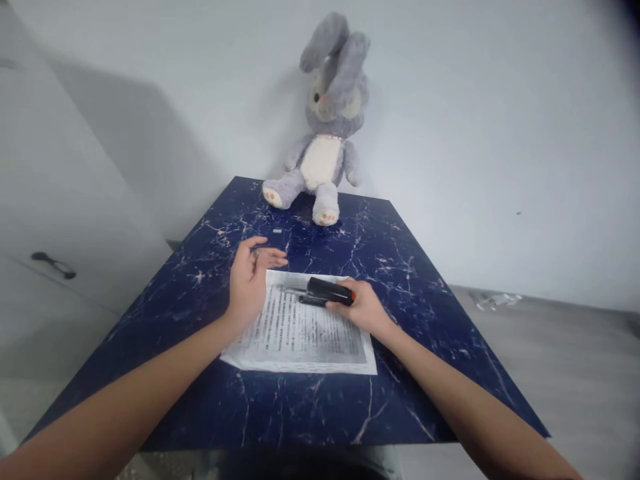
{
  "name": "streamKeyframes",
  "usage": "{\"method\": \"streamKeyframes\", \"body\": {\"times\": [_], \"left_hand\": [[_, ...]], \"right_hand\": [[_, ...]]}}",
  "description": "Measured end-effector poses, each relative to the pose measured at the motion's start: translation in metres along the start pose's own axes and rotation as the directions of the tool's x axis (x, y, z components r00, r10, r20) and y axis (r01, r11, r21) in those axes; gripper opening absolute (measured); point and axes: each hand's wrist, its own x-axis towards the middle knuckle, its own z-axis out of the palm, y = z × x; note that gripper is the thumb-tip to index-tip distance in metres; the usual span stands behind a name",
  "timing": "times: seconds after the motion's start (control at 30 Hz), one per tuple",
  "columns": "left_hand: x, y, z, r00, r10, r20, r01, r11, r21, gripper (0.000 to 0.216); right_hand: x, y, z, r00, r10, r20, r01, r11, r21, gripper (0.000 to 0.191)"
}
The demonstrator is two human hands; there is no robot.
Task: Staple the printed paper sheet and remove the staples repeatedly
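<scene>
A printed sheet of paper (305, 333) lies flat on the dark blue marbled table (210, 400). My right hand (365, 310) is closed around a black stapler (327, 292), which rests near the sheet's far edge. My left hand (250, 280) hovers at the sheet's far left corner with its fingers apart and slightly curled, holding nothing.
A grey plush rabbit (325, 127) sits at the table's far edge against the white wall. A small pale scrap (277, 231) lies in front of it. A white cabinet with a black handle (54, 265) stands to the left. Grey floor shows on the right.
</scene>
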Motion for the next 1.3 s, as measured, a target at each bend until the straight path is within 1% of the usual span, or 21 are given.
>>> {"method": "streamKeyframes", "body": {"times": [0.03, 0.07, 0.13, 0.17, 0.2, 0.3, 0.33, 0.4, 0.57, 0.63, 0.7, 0.73, 0.8, 0.87, 0.9, 0.93, 1.0, 1.07, 1.13, 1.2, 1.3], "left_hand": [[-0.006, 0.006, 0.002, 0.999, 0.006, 0.054, -0.009, 0.999, 0.054, 0.031], [-0.012, 0.011, 0.004, 0.994, 0.002, 0.109, -0.012, 0.995, 0.097, 0.032], [-0.025, 0.017, 0.008, 0.971, -0.017, 0.239, -0.026, 0.984, 0.176, 0.032], [-0.031, 0.019, 0.01, 0.949, -0.025, 0.314, -0.045, 0.976, 0.214, 0.032], [-0.035, 0.019, 0.01, 0.919, -0.035, 0.392, -0.069, 0.966, 0.249, 0.033], [-0.039, 0.017, 0.009, 0.82, -0.023, 0.573, -0.176, 0.941, 0.29, 0.032], [-0.039, 0.016, 0.008, 0.791, -0.003, 0.612, -0.211, 0.937, 0.277, 0.031], [-0.038, 0.013, 0.006, 0.745, 0.046, 0.666, -0.275, 0.931, 0.242, 0.032], [-0.042, 0.008, 0.007, 0.638, 0.133, 0.759, -0.451, 0.863, 0.227, 0.034], [-0.044, 0.01, 0.009, 0.625, 0.184, 0.758, -0.521, 0.822, 0.231, 0.037], [-0.044, 0.014, 0.009, 0.644, 0.257, 0.72, -0.58, 0.778, 0.241, 0.042], [-0.041, 0.016, 0.008, 0.671, 0.29, 0.682, -0.595, 0.76, 0.262, 0.042], [-0.03, 0.018, 0.003, 0.754, 0.328, 0.569, -0.585, 0.728, 0.357, 0.035], [-0.011, 0.014, -0.005, 0.834, 0.317, 0.451, -0.532, 0.681, 0.504, 0.024], [0.002, 0.01, -0.011, 0.861, 0.292, 0.417, -0.499, 0.647, 0.577, 0.023], [0.015, 0.004, -0.017, 0.881, 0.254, 0.4, -0.466, 0.616, 0.635, 0.023], [0.043, -0.012, -0.027, 0.91, 0.137, 0.392, -0.4, 0.547, 0.735, 0.023], [0.071, -0.029, -0.032, 0.914, 0.021, 0.405, -0.368, 0.462, 0.807, 0.025], [0.096, -0.044, -0.029, 0.909, -0.015, 0.417, -0.383, 0.368, 0.847, 0.031], [0.116, -0.055, -0.021, 0.898, -0.025, 0.439, -0.414, 0.289, 0.863, 0.043], [0.135, -0.065, -0.006, 0.899, -0.099, 0.427, -0.4, 0.213, 0.892, 0.04]], "right_hand": [[0.0, -0.001, 0.0, 0.999, -0.036, 0.007, 0.036, 0.999, -0.012, 0.016], [0.0, -0.003, 0.0, 0.996, -0.086, -0.017, 0.086, 0.996, -0.034, 0.025], [-0.003, -0.011, -0.002, 0.958, -0.252, -0.134, 0.236, 0.964, -0.126, 0.055], [-0.006, -0.015, -0.003, 0.913, -0.361, -0.191, 0.327, 0.926, -0.19, 0.064], [-0.009, -0.02, -0.004, 0.856, -0.468, -0.221, 0.414, 0.875, -0.251, 0.065], [-0.017, -0.033, -0.001, 0.706, -0.687, -0.173, 0.619, 0.717, -0.32, 0.052], [-0.018, -0.036, 0.001, 0.675, -0.721, -0.154, 0.657, 0.683, -0.318, 0.049], [-0.02, -0.04, 0.007, 0.642, -0.75, -0.159, 0.686, 0.654, -0.318, 0.044], [-0.022, -0.041, 0.017, 0.636, -0.734, -0.238, 0.65, 0.676, -0.346, 0.039], [-0.023, -0.043, 0.016, 0.623, -0.752, -0.217, 0.665, 0.655, -0.36, 0.042], [-0.02, -0.043, 0.009, 0.619, -0.753, -0.223, 0.658, 0.652, -0.377, 0.038], [-0.016, -0.041, 0.004, 0.641, -0.724, -0.257, 0.619, 0.684, -0.386, 0.032], [-0.005, -0.028, -0.013, 0.724, -0.579, -0.375, 0.456, 0.81, -0.369, 0.018], [0.01, -0.001, -0.034, 0.817, -0.326, -0.476, 0.214, 0.937, -0.276, 0.018], [0.016, 0.017, -0.046, 0.856, -0.198, -0.478, 0.113, 0.973, -0.201, 0.019], [0.022, 0.036, -0.057, 0.872, -0.061, -0.486, -0.008, 0.99, -0.138, 0.019], [0.028, 0.075, -0.076, 0.846, 0.236, -0.479, -0.286, 0.958, -0.033, 0.017], [0.029, 0.106, -0.089, 0.813, 0.327, -0.482, -0.372, 0.928, 0.003, 0.02], [0.028, 0.125, -0.095, 0.793, 0.355, -0.496, -0.403, 0.915, 0.012, 0.022], [0.028, 0.133, -0.094, 0.778, 0.362, -0.513, -0.413, 0.911, 0.017, 0.024], [0.029, 0.139, -0.088, 0.771, 0.345, -0.535, -0.388, 0.921, 0.035, 0.031]]}}
